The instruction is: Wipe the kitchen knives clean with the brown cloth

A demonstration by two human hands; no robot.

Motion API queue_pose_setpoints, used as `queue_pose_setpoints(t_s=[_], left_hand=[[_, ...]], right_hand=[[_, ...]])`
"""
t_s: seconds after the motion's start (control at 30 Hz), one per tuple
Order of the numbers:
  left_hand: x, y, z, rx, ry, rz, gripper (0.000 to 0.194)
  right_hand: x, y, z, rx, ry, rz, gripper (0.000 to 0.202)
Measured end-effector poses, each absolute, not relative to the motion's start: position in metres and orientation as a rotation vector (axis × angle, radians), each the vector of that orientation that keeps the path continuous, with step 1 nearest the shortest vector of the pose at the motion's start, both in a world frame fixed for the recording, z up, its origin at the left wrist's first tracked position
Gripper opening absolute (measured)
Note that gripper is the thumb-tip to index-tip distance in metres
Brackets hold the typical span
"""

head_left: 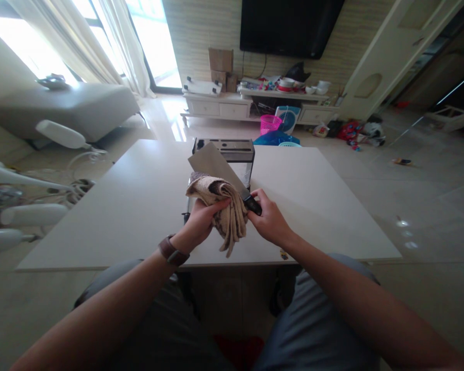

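My right hand is closed around the black handle of a cleaver, whose broad grey blade points up and to the left. My left hand grips a folded beige cloth with dark patches, its thumb on top and its loose folds hanging down. The cloth lies against the lower edge of the blade and covers part of it. Behind the blade, a knife block with slots in its dark top stands on the white table. The cloth and hands hide its lower part.
A small yellowish item lies at the table's front edge. White chairs stand to the left. Beyond the table are a pink basket, a low white cabinet with bowls and boxes, and a wall television.
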State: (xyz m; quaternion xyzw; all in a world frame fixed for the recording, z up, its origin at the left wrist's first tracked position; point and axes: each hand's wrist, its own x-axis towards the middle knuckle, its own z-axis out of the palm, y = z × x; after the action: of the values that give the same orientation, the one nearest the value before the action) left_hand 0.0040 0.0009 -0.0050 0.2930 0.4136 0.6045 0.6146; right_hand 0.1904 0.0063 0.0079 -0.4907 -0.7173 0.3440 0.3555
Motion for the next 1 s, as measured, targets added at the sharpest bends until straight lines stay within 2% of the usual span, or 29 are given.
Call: queue_pose_setpoints(t_s=[0.6,1.0], left_hand=[[0.003,0.004,0.005,0.682,0.982,1.510,0.046],[-0.017,0.014,0.015,0.672,1.025,1.582,0.039]], right_hand=[[0.191,0.008,0.013,-1.232,-1.851,0.910,0.020],[0.190,0.004,0.019,-1.245,-1.907,0.879,0.022]])
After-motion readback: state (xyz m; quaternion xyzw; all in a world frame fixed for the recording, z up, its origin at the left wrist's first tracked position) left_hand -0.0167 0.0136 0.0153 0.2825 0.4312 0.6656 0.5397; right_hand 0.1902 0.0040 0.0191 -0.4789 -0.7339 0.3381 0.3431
